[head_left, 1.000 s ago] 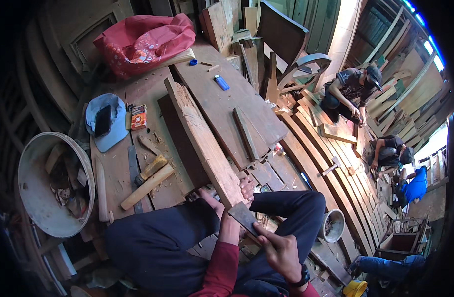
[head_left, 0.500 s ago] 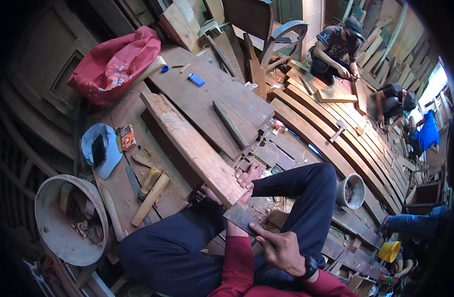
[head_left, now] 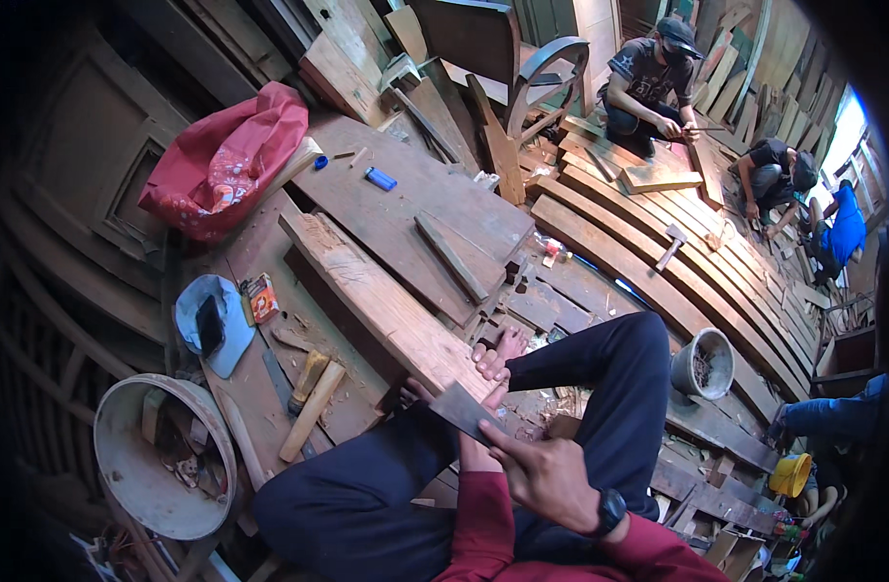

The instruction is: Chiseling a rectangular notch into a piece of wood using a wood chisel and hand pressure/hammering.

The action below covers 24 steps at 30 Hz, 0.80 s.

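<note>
A thick wooden board (head_left: 386,315) slants away from between my legs, its surface rough toward the far end. My left hand (head_left: 490,365) is closed around its near end, fingers over the right edge; the blade hides part of this hand. In my right hand (head_left: 553,480) is a flat, dark metal blade (head_left: 464,409), gripped with the index finger laid along it. The blade's far edge overlaps the near end of the board. Whether it touches the wood, I cannot tell.
Left of my leg are a bucket of scraps (head_left: 105,456), a chisel (head_left: 309,378), a wooden stick (head_left: 312,412) and a blue cap (head_left: 212,320) with a phone on it. A lighter (head_left: 381,178) lies on a panel ahead. Co-workers crouch by planks (head_left: 648,238) at far right.
My right hand has brought the blade slightly forward, over the board's near end. My left hand keeps its grip on the board. The whole view has shifted a little.
</note>
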Motion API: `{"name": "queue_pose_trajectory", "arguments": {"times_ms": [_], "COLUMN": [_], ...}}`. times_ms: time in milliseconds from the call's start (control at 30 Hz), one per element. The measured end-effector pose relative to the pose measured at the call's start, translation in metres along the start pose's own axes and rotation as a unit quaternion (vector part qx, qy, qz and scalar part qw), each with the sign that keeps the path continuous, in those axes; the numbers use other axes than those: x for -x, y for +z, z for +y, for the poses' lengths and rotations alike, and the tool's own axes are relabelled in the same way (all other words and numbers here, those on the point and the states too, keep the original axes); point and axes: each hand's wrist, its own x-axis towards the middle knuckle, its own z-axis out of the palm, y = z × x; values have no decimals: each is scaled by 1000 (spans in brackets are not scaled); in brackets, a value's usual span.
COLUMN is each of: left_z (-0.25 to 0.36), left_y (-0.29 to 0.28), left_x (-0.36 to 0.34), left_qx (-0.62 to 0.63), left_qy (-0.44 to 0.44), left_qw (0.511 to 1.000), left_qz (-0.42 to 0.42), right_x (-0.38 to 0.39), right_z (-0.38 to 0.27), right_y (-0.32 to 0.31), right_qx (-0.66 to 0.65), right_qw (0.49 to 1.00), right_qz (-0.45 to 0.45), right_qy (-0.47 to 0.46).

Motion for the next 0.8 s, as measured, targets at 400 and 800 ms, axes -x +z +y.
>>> {"name": "queue_pose_trajectory", "arguments": {"times_ms": [400,800], "left_z": [12,10], "left_y": [-40,-19], "left_x": [-22,-9], "left_qx": [41,-1], "left_qy": [-52,4], "left_qw": [991,999], "left_qz": [-114,-49], "right_x": [16,12], "right_z": [3,-4], "right_y": [-11,-11], "right_qx": [43,78], "right_qw": [997,996], "right_qz": [-54,-39], "right_qy": [26,30]}}
